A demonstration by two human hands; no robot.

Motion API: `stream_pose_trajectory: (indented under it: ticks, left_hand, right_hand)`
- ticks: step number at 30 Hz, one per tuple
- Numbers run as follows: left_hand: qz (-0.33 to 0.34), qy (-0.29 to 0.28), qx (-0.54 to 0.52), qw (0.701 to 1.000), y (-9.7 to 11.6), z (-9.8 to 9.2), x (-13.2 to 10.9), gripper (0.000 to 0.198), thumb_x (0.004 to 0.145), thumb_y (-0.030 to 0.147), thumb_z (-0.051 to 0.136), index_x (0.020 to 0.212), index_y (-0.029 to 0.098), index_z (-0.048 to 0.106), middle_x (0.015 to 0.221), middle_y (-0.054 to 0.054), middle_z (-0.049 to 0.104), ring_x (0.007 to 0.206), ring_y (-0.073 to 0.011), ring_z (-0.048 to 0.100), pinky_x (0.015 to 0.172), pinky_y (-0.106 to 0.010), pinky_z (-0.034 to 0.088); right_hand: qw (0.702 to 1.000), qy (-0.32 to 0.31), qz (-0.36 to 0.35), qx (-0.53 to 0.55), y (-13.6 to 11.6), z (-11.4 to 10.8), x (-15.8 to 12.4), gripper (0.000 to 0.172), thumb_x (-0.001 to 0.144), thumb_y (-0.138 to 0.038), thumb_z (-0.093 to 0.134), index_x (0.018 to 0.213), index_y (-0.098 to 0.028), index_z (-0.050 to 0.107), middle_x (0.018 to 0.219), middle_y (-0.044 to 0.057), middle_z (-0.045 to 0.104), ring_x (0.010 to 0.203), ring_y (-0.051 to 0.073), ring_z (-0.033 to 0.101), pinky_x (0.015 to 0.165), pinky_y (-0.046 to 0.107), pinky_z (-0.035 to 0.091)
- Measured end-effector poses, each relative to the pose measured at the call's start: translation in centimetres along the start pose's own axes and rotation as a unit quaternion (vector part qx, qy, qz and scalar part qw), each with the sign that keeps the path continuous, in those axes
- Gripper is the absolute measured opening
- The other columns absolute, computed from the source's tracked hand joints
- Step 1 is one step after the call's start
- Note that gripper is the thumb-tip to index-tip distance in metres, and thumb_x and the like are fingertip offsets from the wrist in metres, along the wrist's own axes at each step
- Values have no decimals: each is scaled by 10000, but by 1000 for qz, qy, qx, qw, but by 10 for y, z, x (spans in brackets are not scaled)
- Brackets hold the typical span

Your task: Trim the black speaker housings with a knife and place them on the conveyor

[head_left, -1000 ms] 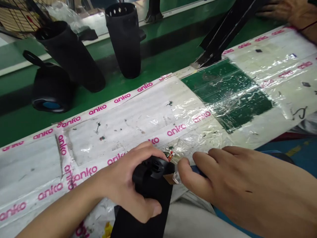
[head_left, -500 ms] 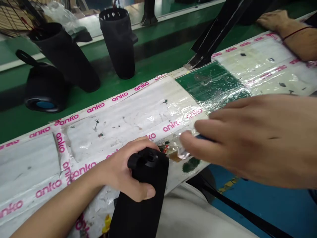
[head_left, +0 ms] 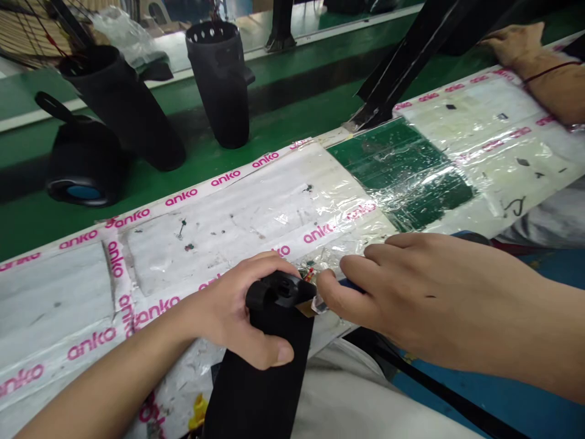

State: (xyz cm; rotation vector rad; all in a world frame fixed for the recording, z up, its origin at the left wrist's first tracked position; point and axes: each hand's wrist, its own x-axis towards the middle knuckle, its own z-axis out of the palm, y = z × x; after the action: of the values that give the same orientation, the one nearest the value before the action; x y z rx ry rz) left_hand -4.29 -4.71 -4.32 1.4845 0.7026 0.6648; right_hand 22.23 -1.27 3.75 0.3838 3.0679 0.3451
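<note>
My left hand is wrapped round the upper part of a long black fabric-covered speaker housing, its thumb across the front. The housing stands tilted at the bench's near edge, and a short black loop sticks out by its top end. In my right hand is a blue-handled tool with a flat brownish tip. That tip lies against the right side of the housing's top, just beside my left hand's fingers. My right fingers hide most of the handle.
Two black tubes with open tops and a black speaker with a loop stand on the green conveyor. A dark slanted post rises behind the taped bench. Another person's hand rests at the upper right.
My right hand has moved left and down, bringing the tool's tip from beside the housing onto its top edge. My left hand keeps its hold, with the housing slightly shifted.
</note>
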Motion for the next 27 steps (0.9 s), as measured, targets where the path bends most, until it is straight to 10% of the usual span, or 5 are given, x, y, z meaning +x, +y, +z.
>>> stream_pose_trajectory:
  ticks: [27]
  left_hand:
    - [-32,4,46,998,5,0,0,536,592,344,918,1060,258,670,988,9,614,837,-194,593,749,-318,489]
  right_hand:
    - [996,-57,-23,58,26,-5,5,196,792,-222,699,975,-286,670,583,-67,471,452,147,262,515,369,130]
